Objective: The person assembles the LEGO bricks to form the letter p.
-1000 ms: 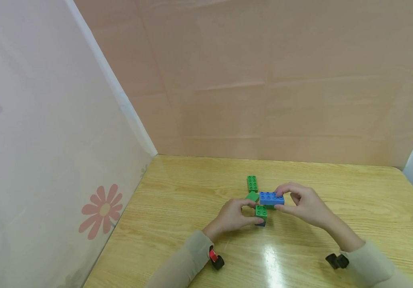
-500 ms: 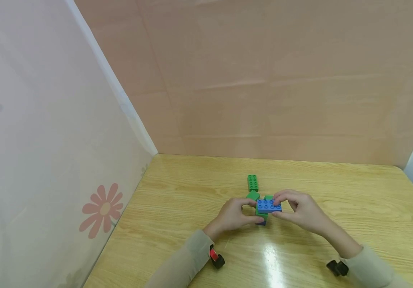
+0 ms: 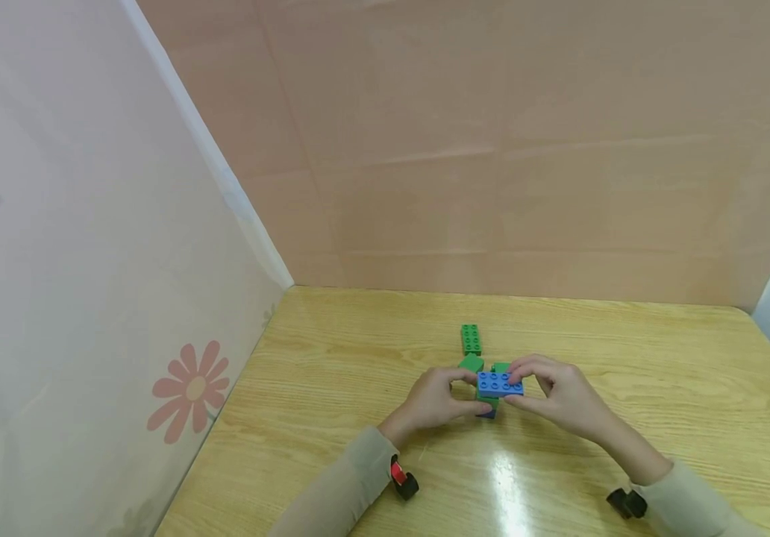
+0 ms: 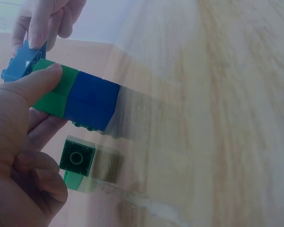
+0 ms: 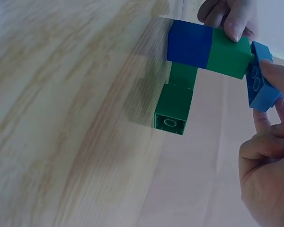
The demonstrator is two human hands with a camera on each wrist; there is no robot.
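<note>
My left hand (image 3: 435, 399) pinches a green block (image 5: 229, 53) between thumb and fingers. That block is joined on top of a dark blue block (image 5: 190, 43), which stands on the table. Over the green block, my right hand (image 3: 562, 395) grips a lighter blue eight-stud brick (image 3: 491, 385) by its right end. In the right wrist view, this brick sits slightly tilted at the green block's studs, its hollow underside overhanging to the right. Whether the studs are pressed in I cannot tell.
Behind the stack lie a smooth green piece (image 3: 471, 363) and a partly hidden green block (image 3: 501, 367). Farther back is a green eight-stud brick (image 3: 471, 339). The wooden table (image 3: 331, 358) meets a wall covering at its far edge.
My right hand has brought the lighter blue brick left and toward me, over the green block. The partly hidden green block shows more now. My left hand has kept its hold.
</note>
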